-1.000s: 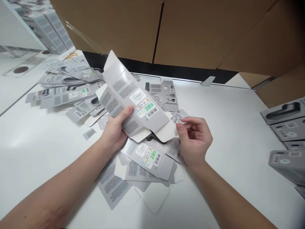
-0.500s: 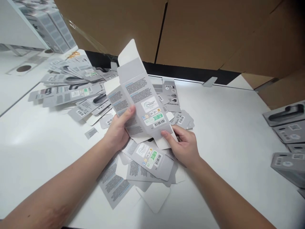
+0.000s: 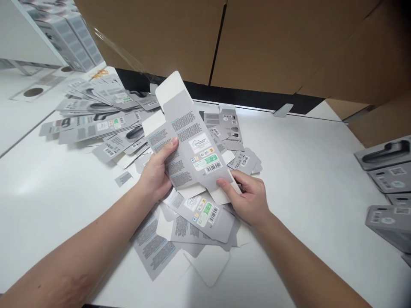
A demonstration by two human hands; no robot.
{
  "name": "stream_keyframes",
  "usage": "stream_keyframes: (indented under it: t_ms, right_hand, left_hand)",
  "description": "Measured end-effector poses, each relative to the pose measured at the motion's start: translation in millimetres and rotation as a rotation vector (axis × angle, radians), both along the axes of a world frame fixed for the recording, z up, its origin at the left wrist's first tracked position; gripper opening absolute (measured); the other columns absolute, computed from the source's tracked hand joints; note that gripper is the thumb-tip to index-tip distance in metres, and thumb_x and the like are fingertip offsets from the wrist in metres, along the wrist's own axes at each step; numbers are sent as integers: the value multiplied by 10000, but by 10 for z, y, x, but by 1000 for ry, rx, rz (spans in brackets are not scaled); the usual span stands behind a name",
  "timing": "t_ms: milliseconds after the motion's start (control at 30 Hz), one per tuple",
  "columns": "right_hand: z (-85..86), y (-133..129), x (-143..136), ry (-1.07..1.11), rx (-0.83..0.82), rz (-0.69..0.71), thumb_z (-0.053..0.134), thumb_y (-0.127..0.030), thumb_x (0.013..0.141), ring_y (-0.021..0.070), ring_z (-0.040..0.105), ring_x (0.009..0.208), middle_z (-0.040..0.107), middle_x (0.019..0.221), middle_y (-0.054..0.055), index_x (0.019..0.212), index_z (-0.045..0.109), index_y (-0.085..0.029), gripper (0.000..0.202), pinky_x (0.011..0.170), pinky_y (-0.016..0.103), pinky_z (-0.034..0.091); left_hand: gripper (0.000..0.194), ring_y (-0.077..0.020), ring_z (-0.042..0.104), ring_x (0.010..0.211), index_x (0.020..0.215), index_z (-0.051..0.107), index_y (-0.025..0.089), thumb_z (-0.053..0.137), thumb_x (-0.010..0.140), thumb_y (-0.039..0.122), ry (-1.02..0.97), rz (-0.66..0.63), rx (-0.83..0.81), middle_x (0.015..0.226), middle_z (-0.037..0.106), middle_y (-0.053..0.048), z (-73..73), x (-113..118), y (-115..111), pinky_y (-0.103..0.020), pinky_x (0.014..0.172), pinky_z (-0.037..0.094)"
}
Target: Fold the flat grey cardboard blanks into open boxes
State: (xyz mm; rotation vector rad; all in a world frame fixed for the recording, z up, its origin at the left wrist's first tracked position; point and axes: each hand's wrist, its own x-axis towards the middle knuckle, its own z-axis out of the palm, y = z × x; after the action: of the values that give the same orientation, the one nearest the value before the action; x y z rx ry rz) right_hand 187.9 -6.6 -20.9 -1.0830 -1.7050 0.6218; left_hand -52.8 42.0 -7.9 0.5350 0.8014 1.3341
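Observation:
A grey printed carton point(image 3: 189, 141) with white end flaps is held up in both hands, tilted to the upper left. My left hand point(image 3: 158, 173) is closed on its left side, thumb on the printed face. At the lower right end, my right hand point(image 3: 248, 194) pinches the carton near its barcode, thumb on top. Below lies a loose pile of flat cartons point(image 3: 221, 224), some printed side up, one white flap toward me. More flat cartons point(image 3: 233, 132) rest behind the held one. Fingers under the carton are partly hidden.
Fanned stacks of flat cartons point(image 3: 96, 124) lie at the left on the white table point(image 3: 308, 192). Large cardboard boxes point(image 3: 272, 47) line the back. Folded cartons stand at the right edge point(image 3: 385, 154) and upper left point(image 3: 70, 40). A small grey scrap point(image 3: 123, 179) sits left of my hand.
The held carton's top end has come down toward me, and its face has opened slightly wider. My left hand has shifted slightly left; my right hand has hardly moved.

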Motion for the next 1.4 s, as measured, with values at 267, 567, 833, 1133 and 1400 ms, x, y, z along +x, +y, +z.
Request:
stream_keyframes:
  t_ms: [267, 567, 833, 1133, 1400]
  right_hand:
    - [-3, 13, 7, -3, 12, -71, 813, -374, 1098, 176, 656, 602, 765, 732, -7, 883, 817, -243, 252, 541, 305, 519]
    - [-56, 10, -13, 24, 90, -97, 911, -373, 1017, 223, 751, 656, 811, 805, 17, 927, 811, -251, 182, 538, 332, 612]
    - [-130, 57, 19, 62, 197, -182, 740, -243, 1143, 243, 815, 939, 793, 1249, 101, 1203, 899, -288, 176, 644, 381, 712]
    - [-120, 55, 78, 18, 256, -42, 680, -144, 1156, 250, 792, 1031, 749, 1317, 96, 1479, 876, -439, 479, 719, 413, 729]
    - [-58, 19, 46, -16, 128, -115, 788, -222, 1104, 232, 746, 899, 814, 1198, 89, 1404, 862, -335, 329, 573, 329, 545]
  left_hand:
    - [880, -450, 802, 1457, 1593, 772, 312, 1134, 792, 303, 132, -34, 90, 1444, 892, -112, 64, 53, -84, -627, 1264, 667]
    - [813, -432, 781, 1496, 1575, 755, 329, 1110, 849, 418, 0, 1, 13, 1428, 896, -63, -14, -26, -4, -588, 1279, 673]
    - [629, -438, 654, 1648, 1491, 783, 302, 997, 976, 593, 0, -78, 78, 1514, 860, -73, -28, -26, -1, -608, 1396, 554]
    - [591, -466, 800, 1454, 1391, 817, 314, 1017, 922, 614, 68, -93, 11, 1301, 921, -66, -38, -44, -27, -608, 1241, 682]
    - [537, -467, 801, 1440, 1345, 810, 287, 943, 951, 627, 53, -34, 11, 1228, 925, -53, 83, -16, -9, -565, 1191, 696]
